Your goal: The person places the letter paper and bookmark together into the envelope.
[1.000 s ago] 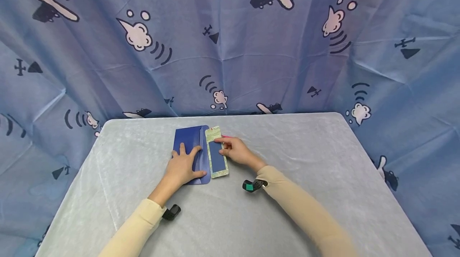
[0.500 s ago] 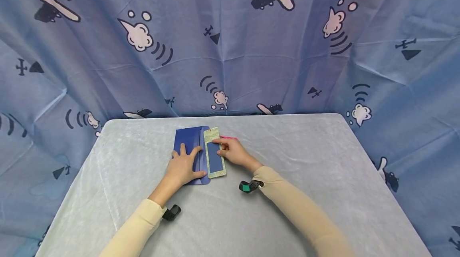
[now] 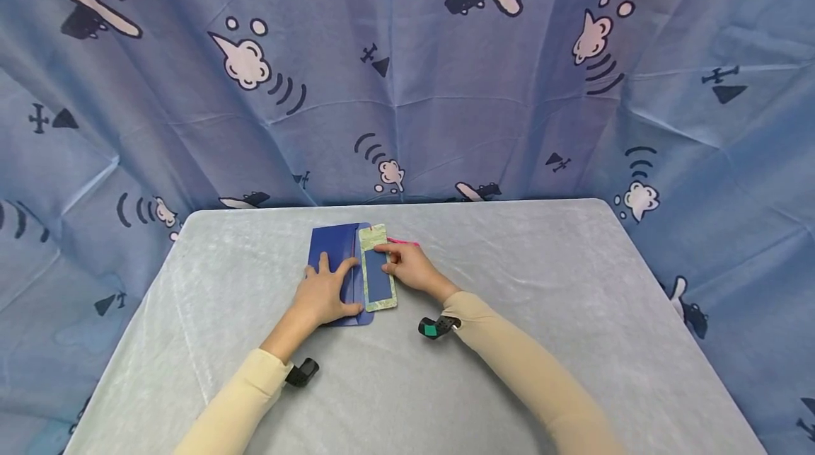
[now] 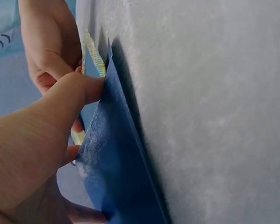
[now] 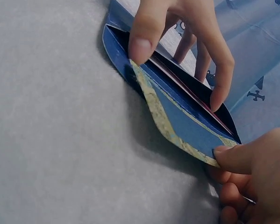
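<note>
Bookmark (image 3: 378, 279) first: where is it, seen from your head?

On the pale grey tablecloth (image 3: 509, 264), overlapping the right edge of a blue envelope (image 3: 334, 239). It has a light green border, a blue middle and a pink cord (image 3: 404, 242) near its top. My right hand (image 3: 410, 267) pinches its right side; my left hand (image 3: 323, 297) lies across the envelope, fingers spread.

And from your left wrist?

My left thumb touches the envelope's edge, fingers apart along it. Just beyond, my right hand partly hides the bookmark.

And from your right wrist?

The envelope's mouth gapes between my left thumb and fingers. The bookmark tilts along that opening, one corner just beside my left thumb tip. I cannot tell whether any edge is inside.
</note>
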`<state>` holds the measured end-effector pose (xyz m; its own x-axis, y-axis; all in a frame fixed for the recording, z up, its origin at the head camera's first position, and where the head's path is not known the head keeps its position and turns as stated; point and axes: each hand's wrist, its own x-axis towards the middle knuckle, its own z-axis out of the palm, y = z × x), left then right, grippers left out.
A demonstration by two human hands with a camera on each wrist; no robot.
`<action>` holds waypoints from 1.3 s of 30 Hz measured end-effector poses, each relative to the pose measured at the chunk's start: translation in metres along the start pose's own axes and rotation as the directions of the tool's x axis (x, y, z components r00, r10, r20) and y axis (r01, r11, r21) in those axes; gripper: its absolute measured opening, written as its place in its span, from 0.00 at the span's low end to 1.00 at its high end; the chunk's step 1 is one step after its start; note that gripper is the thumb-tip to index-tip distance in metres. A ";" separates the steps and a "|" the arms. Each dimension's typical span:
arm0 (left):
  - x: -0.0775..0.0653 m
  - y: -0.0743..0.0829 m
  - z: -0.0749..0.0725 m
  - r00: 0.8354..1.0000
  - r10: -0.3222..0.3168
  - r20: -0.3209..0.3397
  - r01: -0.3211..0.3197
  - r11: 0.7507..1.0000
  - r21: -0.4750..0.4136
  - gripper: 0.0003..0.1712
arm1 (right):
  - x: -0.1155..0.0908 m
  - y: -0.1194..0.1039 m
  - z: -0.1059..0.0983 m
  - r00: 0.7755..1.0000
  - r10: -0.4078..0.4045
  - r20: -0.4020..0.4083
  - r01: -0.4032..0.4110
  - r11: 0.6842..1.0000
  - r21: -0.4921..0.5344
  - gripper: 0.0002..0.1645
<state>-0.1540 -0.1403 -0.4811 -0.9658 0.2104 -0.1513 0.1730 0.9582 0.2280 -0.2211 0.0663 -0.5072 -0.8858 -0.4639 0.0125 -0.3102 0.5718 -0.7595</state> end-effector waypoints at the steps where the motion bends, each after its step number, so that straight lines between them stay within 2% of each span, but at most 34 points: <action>1: 0.000 -0.001 -0.001 1.000 0.003 0.004 -0.003 1.000 -0.003 0.54 | 0.001 0.000 0.000 1.000 0.005 0.000 -0.005 1.000 -0.001 0.26; 10: -0.002 -0.002 -0.005 1.000 0.024 0.021 -0.024 1.000 -0.007 0.58 | 0.005 -0.002 0.005 1.000 0.025 -0.014 -0.025 1.000 -0.007 0.26; 23: -0.002 -0.002 -0.004 1.000 0.005 0.030 -0.005 1.000 -0.002 0.60 | 0.009 -0.008 0.011 0.999 0.036 -0.014 -0.036 0.999 -0.026 0.26; 31: -0.002 -0.001 -0.005 1.000 0.018 0.004 -0.018 1.000 0.004 0.59 | 0.012 -0.012 0.014 0.999 0.050 -0.008 -0.050 0.998 -0.031 0.26; 39: -0.002 -0.002 -0.004 1.000 0.030 0.004 -0.030 1.000 0.008 0.59 | 0.013 -0.018 0.018 0.999 0.048 -0.002 -0.048 0.998 -0.039 0.26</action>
<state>-0.1527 -0.1432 -0.4770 -0.9595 0.2395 -0.1486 0.2031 0.9531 0.2243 -0.2208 0.0377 -0.5052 -0.9006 -0.4342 -0.0227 -0.2802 0.6195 -0.7333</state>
